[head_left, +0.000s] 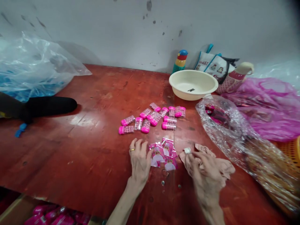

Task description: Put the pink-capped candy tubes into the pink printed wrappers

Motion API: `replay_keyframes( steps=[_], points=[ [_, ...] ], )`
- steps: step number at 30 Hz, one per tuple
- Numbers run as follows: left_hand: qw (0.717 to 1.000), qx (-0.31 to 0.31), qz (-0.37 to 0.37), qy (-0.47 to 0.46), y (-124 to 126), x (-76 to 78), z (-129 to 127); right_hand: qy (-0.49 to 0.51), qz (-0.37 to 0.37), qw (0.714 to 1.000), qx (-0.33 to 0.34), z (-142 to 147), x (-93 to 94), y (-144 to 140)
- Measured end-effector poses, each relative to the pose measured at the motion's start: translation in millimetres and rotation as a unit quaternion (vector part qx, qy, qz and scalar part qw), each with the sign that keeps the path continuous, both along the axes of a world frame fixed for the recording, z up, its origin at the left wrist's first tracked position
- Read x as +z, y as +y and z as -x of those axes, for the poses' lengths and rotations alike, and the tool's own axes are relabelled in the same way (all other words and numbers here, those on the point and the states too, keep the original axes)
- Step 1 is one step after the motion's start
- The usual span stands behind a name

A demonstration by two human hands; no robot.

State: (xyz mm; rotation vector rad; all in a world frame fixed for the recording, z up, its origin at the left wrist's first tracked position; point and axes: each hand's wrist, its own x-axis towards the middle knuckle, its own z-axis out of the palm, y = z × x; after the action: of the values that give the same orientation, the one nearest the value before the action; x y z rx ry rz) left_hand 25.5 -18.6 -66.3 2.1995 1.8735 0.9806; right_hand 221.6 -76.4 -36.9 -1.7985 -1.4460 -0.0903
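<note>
Pink packets (58, 215) fill a box (12, 208) at the near left edge of a red table (93, 162), where a person works with two bare hands. The left hand (141, 159), a ring on one finger, rests palm down with its fingers loosely bent and nothing visibly grasped. Its fingertips reach the left edge of a small overlapping pile of flat pink sachets (161, 153), which lies just to the right of that hand. The rearmost sachet's long axis points mostly away from the person, slightly aslant. The right hand (207, 168), blurred, lies over a crumpled beige cloth (227, 167) bearing a white tag (187, 150); whether its fingers grip the fabric cannot be told. The left hand is plainly nearer the sachets, while the right hand is apart from them, beyond the cloth's left edge. Just past the sachets, clear containers with pink caps (153, 118), holding small round pieces, lie at mixed angles. To the right spreads a clear plastic bag (236, 140); farther back sit a cream basin (187, 94) and a colorful bottle (180, 63), before a spotted wall (105, 34).
</note>
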Motion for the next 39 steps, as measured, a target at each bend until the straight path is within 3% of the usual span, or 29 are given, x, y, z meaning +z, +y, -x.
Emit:
replay_keyframes(
  steps=[3,6,9,12,15,24,27,30,32,35,37,39],
  points=[
    [0.999,0.037,-0.012,0.015,26,2.8,31,0.044,0.108,0.987,0.109,49,-3.5,18],
    [0.993,0.061,0.017,0.098,65,7.5,58,0.033,0.131,0.983,0.126,77,-20.7,31],
    [0.99,0.033,0.041,0.127,102,3.6,75,0.035,0.119,0.985,0.122,84,-39.1,35],
    [0.987,-0.007,0.064,0.15,117,-5.3,76,0.04,0.098,0.988,0.113,82,-49.4,35],
    [0.984,-0.002,0.073,0.163,102,-10.0,68,0.05,0.077,0.99,0.109,80,-51.1,35],
    [0.977,0.068,0.112,0.167,20,-7.4,52,0.117,-0.024,0.985,0.124,77,-39.7,32],
    [0.991,0.068,0.076,0.084,9,4.8,49,0.146,-0.045,0.978,0.14,78,-30.5,30],
    [0.994,0.022,0.046,-0.1,1,25.0,38,0.195,-0.05,0.967,0.154,84,-18.7,28],
    [0.956,-0.018,0.141,-0.256,-2,36.1,27,0.218,-0.064,0.957,0.179,88,-11.4,26],
    [0.824,-0.071,0.281,-0.487,-4,43.0,9,0.219,-0.079,0.944,0.234,94,-5.9,22],
    [0.737,-0.059,0.304,-0.601,-3,42.7,1,0.241,-0.06,0.943,0.223,97,-6.8,19],
    [0.69,-0.027,0.303,-0.656,-3,41.3,-1,0.307,-0.008,0.936,0.173,98,-10.1,17]
  ],
)
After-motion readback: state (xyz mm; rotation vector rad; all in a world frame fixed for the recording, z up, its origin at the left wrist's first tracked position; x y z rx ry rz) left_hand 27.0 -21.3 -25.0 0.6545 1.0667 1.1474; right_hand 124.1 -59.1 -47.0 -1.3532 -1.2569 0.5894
